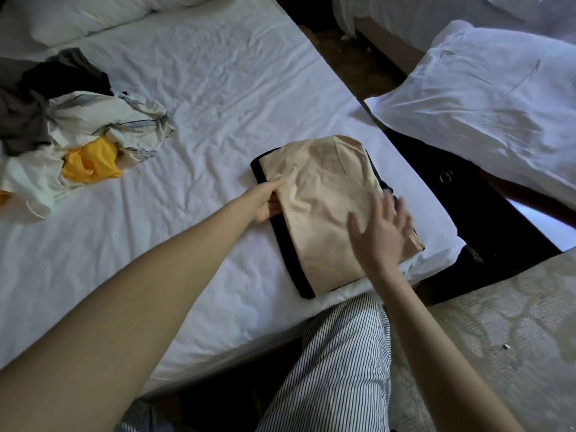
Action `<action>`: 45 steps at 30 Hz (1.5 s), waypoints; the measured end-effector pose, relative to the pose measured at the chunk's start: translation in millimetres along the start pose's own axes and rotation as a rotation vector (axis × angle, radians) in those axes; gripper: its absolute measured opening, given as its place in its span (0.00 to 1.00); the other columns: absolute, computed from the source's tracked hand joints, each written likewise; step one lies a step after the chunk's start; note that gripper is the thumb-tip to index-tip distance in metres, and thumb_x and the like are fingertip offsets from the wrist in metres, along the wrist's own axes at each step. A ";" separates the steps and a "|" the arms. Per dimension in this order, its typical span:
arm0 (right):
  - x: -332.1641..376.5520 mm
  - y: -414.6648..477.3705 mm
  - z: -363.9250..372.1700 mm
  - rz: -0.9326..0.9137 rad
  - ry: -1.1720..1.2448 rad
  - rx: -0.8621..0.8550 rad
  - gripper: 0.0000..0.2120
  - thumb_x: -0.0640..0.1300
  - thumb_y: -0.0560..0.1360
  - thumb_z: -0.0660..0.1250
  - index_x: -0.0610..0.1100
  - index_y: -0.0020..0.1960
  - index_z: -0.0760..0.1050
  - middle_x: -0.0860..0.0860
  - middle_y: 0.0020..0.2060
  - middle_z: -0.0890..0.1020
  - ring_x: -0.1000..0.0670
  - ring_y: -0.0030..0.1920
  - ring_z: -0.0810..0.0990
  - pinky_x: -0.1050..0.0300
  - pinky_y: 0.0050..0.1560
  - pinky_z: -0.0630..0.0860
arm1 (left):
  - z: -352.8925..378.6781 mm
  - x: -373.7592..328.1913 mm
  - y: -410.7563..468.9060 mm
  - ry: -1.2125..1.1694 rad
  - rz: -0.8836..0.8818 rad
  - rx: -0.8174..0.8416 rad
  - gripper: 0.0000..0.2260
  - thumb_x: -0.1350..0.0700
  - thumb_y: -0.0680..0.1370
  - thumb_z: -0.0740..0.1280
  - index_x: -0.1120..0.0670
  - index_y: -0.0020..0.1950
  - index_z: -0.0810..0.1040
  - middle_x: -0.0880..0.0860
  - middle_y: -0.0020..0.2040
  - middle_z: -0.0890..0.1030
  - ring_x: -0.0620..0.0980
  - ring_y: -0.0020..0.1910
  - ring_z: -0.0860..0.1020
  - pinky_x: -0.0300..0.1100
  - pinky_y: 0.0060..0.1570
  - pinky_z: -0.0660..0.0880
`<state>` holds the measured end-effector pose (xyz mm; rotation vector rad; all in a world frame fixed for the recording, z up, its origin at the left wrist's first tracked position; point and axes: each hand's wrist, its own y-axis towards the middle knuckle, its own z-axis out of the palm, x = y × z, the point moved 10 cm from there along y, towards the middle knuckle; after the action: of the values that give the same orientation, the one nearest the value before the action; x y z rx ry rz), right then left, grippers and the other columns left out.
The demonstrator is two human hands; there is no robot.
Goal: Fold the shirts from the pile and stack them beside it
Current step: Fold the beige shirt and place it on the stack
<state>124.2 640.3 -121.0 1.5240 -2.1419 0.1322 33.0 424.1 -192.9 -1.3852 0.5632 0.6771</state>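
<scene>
beige shirt [324, 207] near bed [218, 104] edge, left grip [263, 201] pinching, right grip [381, 232] splayed

Bedroom, two beds. Main bed [218, 88]: creased white sheet, centre through 9 o'clock. Head pillow [78, 20], white, at 11 o'clock. Second bed [436, 17], white linen, at 1 o'clock. Dark bedside unit [473, 219] at 3 o'clock between them, loose pillow [486, 98] over it. Worn carpet [498, 338] at 4 o'clock.

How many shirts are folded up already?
2: a beige shirt on top and a black shirt under it, on the bed. More may hide between them.
</scene>
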 end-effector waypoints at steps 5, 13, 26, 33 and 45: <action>24.5 -7.2 77.1 -0.148 -0.095 0.430 0.31 0.63 0.78 0.49 0.55 0.77 0.45 0.50 0.77 0.41 0.40 0.74 0.33 0.40 0.70 0.32 | -2.2 -33.4 29.4 0.043 0.145 -0.186 0.14 0.55 0.78 0.67 0.62 0.59 0.76 0.54 0.43 0.80 0.49 0.36 0.79 0.42 0.37 0.78; 20.9 -8.9 86.7 -0.165 -0.164 0.425 0.34 0.65 0.73 0.40 0.56 0.77 0.45 0.49 0.77 0.42 0.38 0.74 0.35 0.39 0.69 0.31 | -34.1 -44.3 29.7 0.312 0.355 -0.471 0.14 0.56 0.77 0.67 0.63 0.58 0.75 0.58 0.50 0.78 0.54 0.49 0.76 0.42 0.45 0.70; 9.3 45.2 83.7 -0.326 -0.177 0.199 0.30 0.59 0.76 0.41 0.52 0.75 0.60 0.51 0.74 0.61 0.44 0.76 0.53 0.52 0.72 0.38 | 93.2 -19.1 36.7 1.830 0.807 -0.162 0.25 0.36 0.79 0.46 0.34 0.75 0.41 0.44 0.78 0.42 0.57 0.76 0.40 0.65 0.69 0.35; -6.2 39.3 76.6 -0.243 -0.234 0.242 0.33 0.61 0.74 0.36 0.55 0.77 0.52 0.53 0.77 0.52 0.47 0.77 0.43 0.58 0.67 0.25 | 16.2 -43.6 44.8 1.658 0.694 -0.264 0.25 0.40 0.81 0.50 0.40 0.77 0.47 0.50 0.79 0.45 0.58 0.77 0.43 0.50 0.73 0.39; 52.8 -116.7 89.2 -0.636 -0.234 0.422 0.29 0.62 0.74 0.54 0.53 0.72 0.64 0.45 0.71 0.69 0.35 0.69 0.66 0.38 0.68 0.53 | -49.4 -9.7 14.7 1.575 0.394 -0.239 0.26 0.41 0.82 0.45 0.44 0.77 0.38 0.51 0.79 0.42 0.53 0.77 0.41 0.54 0.74 0.41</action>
<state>186.5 520.1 -198.7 2.5004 -1.7465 0.1977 17.2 374.8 -201.6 -1.8797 2.0634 -0.2309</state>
